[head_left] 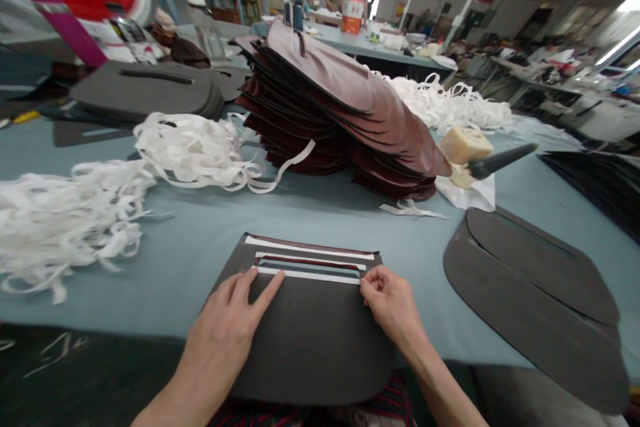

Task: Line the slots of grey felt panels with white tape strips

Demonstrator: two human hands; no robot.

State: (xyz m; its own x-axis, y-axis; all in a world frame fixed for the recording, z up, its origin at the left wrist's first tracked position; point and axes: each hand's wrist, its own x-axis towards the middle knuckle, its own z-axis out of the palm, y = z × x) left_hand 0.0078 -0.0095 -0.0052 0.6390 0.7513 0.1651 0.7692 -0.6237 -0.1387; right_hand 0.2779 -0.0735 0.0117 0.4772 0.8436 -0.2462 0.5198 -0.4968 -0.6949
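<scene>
A dark grey panel (310, 340) with a long slot near its far edge lies in front of me, its near end reaching past the table edge. White strips run along the far edge and both sides of the slot. My left hand (227, 320) rests on the panel with fingers spread, fingertips at the left end of the near white strip (320, 276). At the slot's right end my right hand (393, 300) is closed, thumb and forefinger pinching at the strip's end. Whether the fingertips hold the strip or the slot's edge is hidden.
A stack of brown leather-like pieces (350, 93) stands mid-table. White strips lie in piles on the left (65, 213). Grey panels (540, 287) lie at right, below a brush (503, 160) beside a cream block (465, 145). More grey panels (150, 90) are stacked at far left.
</scene>
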